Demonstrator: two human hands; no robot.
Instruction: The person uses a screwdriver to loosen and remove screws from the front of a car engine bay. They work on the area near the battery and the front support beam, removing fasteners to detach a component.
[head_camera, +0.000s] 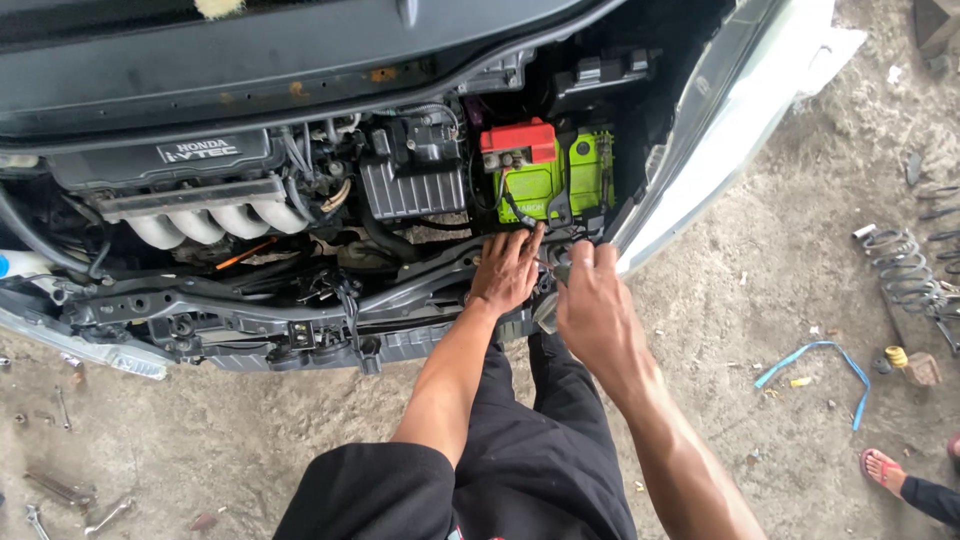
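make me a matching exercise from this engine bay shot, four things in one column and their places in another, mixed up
Things:
1. battery
2. coil spring
3. wrenches
4. blue strap

Places:
a. lying on the ground at lower left
b. in the engine bay, just above the left hand and right hand
c. on the ground at far right, by the frame edge
d. on the ground to the right of the person's arms

Pairs: 1-b, 2-c, 3-a, 4-d

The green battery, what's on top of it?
On the green battery sits a red cover over one end, and a dark bracket runs across it. What lies under the red cover is hidden. The left hand rests just in front of it.
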